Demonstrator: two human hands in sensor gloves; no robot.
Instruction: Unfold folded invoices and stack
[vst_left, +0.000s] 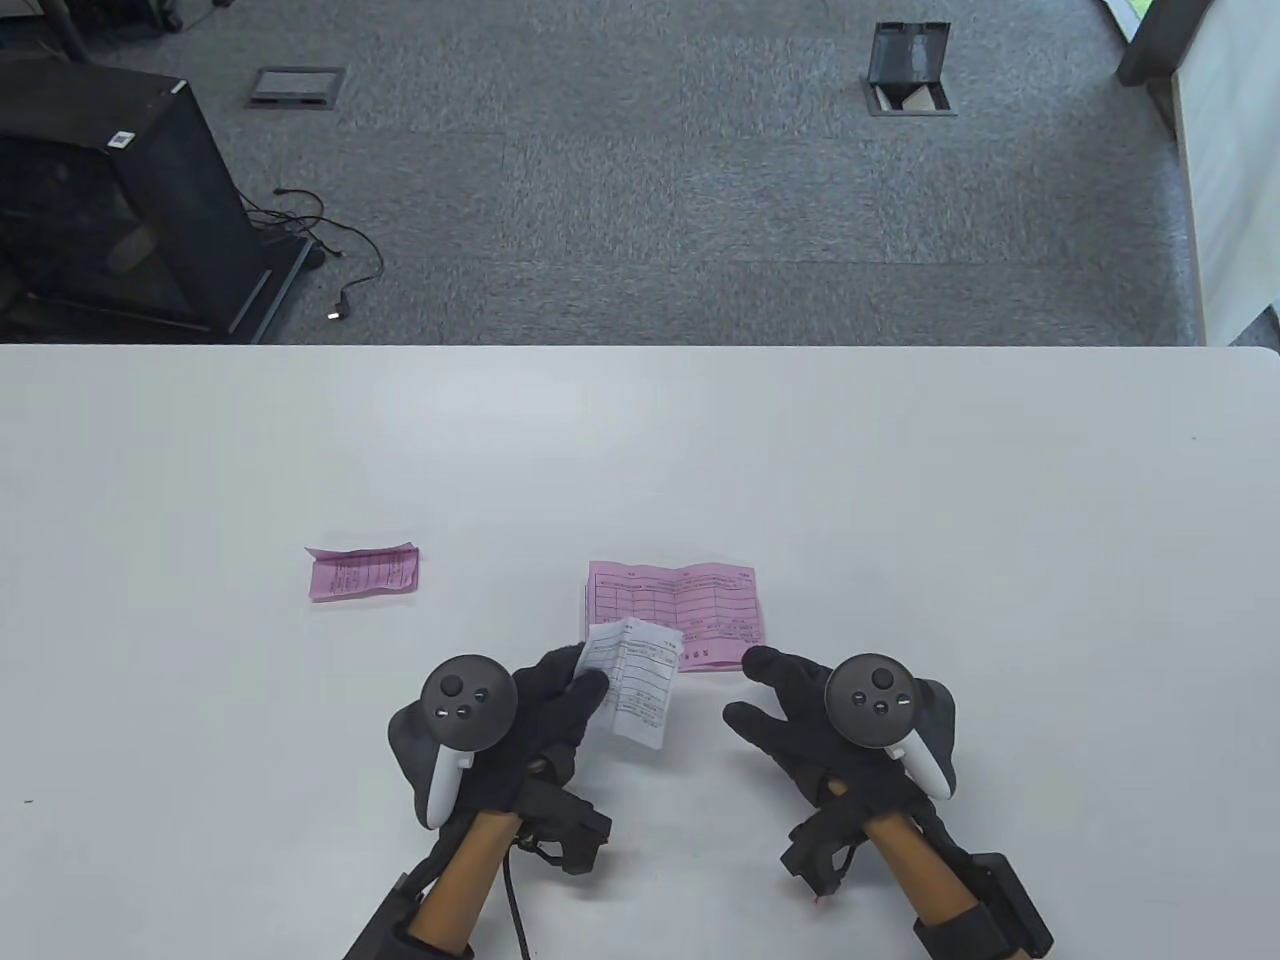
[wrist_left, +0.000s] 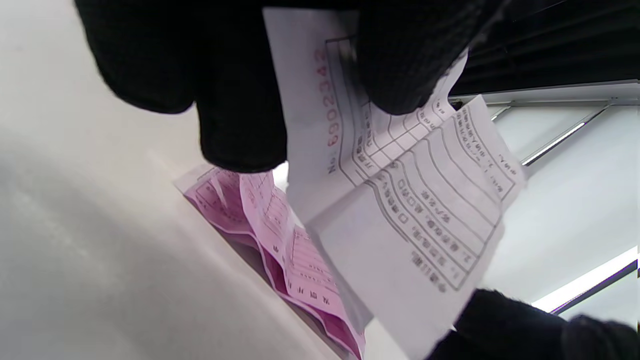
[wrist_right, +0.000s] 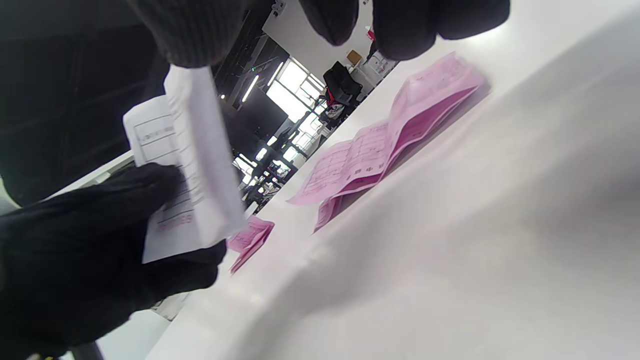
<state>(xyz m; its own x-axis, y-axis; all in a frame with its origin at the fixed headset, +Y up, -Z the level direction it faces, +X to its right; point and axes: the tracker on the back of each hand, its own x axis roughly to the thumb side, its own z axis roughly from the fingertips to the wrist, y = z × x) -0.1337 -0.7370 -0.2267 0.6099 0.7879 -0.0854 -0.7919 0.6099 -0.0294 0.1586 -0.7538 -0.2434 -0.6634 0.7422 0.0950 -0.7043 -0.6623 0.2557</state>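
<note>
At the left of the table view a small folded pink invoice (vst_left: 363, 573) lies alone on the white desk (vst_left: 900, 480), well apart from both hands. Low in the frame's middle, the left hand (vst_left: 545, 715) pinches a partly unfolded white invoice (vst_left: 634, 693) by its left edge, held off the desk just in front of the opened pink invoice (vst_left: 672, 613) lying flat. To the right, the right hand (vst_left: 800, 725) hovers with fingers spread, gripping nothing, its fingertips near the pink sheet's lower right corner.
</note>
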